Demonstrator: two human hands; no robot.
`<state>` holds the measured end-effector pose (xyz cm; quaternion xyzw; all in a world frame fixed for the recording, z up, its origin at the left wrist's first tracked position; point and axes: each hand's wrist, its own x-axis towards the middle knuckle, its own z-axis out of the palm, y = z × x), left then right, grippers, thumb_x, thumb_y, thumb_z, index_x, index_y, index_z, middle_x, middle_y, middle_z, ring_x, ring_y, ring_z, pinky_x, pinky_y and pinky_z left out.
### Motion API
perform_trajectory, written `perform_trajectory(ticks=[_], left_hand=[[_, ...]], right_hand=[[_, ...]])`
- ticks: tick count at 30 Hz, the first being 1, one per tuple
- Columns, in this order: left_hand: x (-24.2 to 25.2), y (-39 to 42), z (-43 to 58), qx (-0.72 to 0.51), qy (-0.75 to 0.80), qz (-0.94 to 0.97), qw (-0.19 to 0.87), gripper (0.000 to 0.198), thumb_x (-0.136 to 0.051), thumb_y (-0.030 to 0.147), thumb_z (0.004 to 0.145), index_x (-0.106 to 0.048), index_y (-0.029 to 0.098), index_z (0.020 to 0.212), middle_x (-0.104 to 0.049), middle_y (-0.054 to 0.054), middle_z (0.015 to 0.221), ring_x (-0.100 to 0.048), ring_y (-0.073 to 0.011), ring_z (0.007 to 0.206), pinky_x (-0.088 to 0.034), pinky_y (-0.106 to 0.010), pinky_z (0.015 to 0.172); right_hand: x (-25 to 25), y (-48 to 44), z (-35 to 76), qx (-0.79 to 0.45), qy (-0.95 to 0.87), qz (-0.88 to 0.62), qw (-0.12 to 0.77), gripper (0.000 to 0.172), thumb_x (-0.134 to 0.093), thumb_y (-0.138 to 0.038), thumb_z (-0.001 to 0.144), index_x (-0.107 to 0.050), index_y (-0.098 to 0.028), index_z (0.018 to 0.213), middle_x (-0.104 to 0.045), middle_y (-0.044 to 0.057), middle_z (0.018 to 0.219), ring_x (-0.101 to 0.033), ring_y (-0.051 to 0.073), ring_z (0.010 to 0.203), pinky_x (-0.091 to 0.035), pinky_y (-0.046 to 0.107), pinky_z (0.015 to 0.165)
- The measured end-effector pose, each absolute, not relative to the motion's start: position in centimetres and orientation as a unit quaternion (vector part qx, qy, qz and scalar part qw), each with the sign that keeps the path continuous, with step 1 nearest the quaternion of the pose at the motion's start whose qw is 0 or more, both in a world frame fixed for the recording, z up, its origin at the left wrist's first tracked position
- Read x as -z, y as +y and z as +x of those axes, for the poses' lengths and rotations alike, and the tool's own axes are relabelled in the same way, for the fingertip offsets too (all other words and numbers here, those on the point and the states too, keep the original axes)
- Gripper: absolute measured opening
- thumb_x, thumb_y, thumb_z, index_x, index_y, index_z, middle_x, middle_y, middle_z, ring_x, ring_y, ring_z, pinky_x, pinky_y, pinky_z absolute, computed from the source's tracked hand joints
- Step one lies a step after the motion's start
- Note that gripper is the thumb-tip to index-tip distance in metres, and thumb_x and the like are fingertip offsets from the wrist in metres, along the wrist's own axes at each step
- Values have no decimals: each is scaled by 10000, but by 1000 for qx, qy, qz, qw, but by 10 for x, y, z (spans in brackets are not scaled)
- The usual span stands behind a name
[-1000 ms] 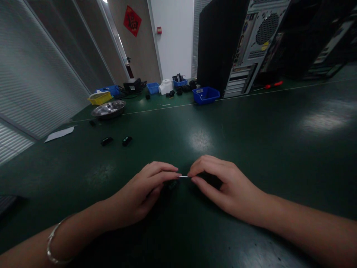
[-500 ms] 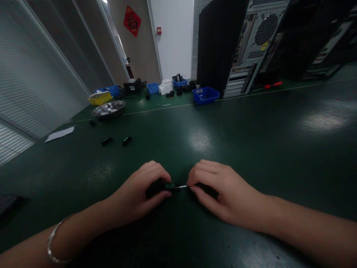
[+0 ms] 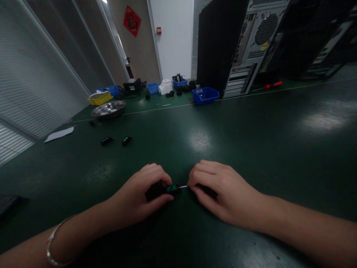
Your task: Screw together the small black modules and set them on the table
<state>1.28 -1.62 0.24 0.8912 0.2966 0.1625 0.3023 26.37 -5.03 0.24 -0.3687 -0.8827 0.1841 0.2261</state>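
Note:
In the head view, my left hand (image 3: 143, 190) pinches a small black part with a green circuit board (image 3: 172, 188) between thumb and index finger, low over the table. My right hand (image 3: 223, 188) is closed around a thin metal tool (image 3: 183, 186), with only its bright shaft showing. The shaft's tip meets the right end of the black part; whether it goes inside I cannot tell. Farther left on the table lie two similar black parts, a left one (image 3: 106, 141) and a right one (image 3: 126, 141).
Toward the back left stands a round metal dish (image 3: 108, 109) before a yellow tray (image 3: 100, 98). A blue bin (image 3: 205, 95) sits beside a black computer tower (image 3: 220, 44). Behind, on the right, lies a red-handled tool (image 3: 273, 85). White paper (image 3: 59, 134) lies at left.
The black part has shifted slightly right and turned a little, and more of its green board shows between my left fingers. My right hand has barely moved.

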Motion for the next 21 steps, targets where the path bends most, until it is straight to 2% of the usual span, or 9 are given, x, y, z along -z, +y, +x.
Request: perform_trajectory(ticks=[10,13,16,19,21], left_hand=[[-3,-20,17,-146,286,901,292,121,-679,215,899,-601,191,989,-595,-17,896,-547,-202,832,-399,-319,732],[-5,-22,17,-133,291,901,294,132,-679,204,895,-603,200,1003,-597,-15,901,-554,-205,838,-416,-325,733],[-6,-23,15,-131,300,892,311,361,-723,233,879,-548,244,1195,-601,-19,1007,-578,-215,909,-461,-343,791],[-4,-24,13,-153,298,884,326,720,-802,290,826,-374,317,1404,-556,-41,1235,-565,-243,1097,-469,-388,948],[-3,-24,11,-161,300,882,327,847,-834,316,798,-300,352,1454,-505,-48,1339,-527,-257,1194,-442,-410,1024]], right_hand=[[-1,-53,263,-211,-891,-327,232,132,-522,-90,926,-639,-151,913,-649,65,909,-566,195,826,-439,328,740],[-2,-55,261,-245,-878,-315,266,123,-534,-85,923,-638,-148,934,-658,65,912,-578,190,831,-451,319,748],[-3,-54,260,-280,-841,-337,318,116,-536,-98,932,-639,-143,956,-655,66,901,-587,185,827,-465,307,734],[-3,-51,261,-287,-818,-363,342,108,-542,-105,928,-643,-146,935,-643,63,881,-590,186,811,-468,306,712],[-3,-50,262,-284,-812,-370,350,106,-547,-105,920,-643,-149,922,-637,59,866,-591,187,800,-467,306,702]])
